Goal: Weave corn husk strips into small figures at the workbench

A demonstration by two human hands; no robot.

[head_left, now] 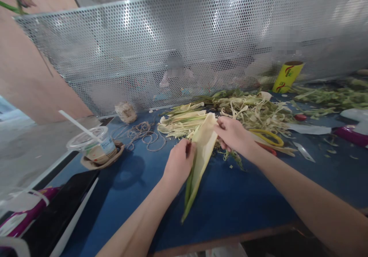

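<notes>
Between my two hands a pale green and cream corn husk (203, 149) is spread wide, its narrow green tip pointing down toward the table's near edge. My left hand (179, 159) pinches its left edge about halfway up. Near the top, my right hand (231, 132) has thumb and fingers closed on the right edge. Just behind lies a row of pale husk strips (184, 123). A heap of shredded husks (255, 109) spreads farther back on the right. Yellow-handled scissors (268, 136) lie partly hidden beyond my right wrist.
On the left stand a plastic cup with a straw (99, 146) and a tangle of twine (142, 134). A perforated metal panel (143, 50) closes off the back. To the right are a knife (309, 128), a small white blade (304, 152) and a yellow roll (287, 77).
</notes>
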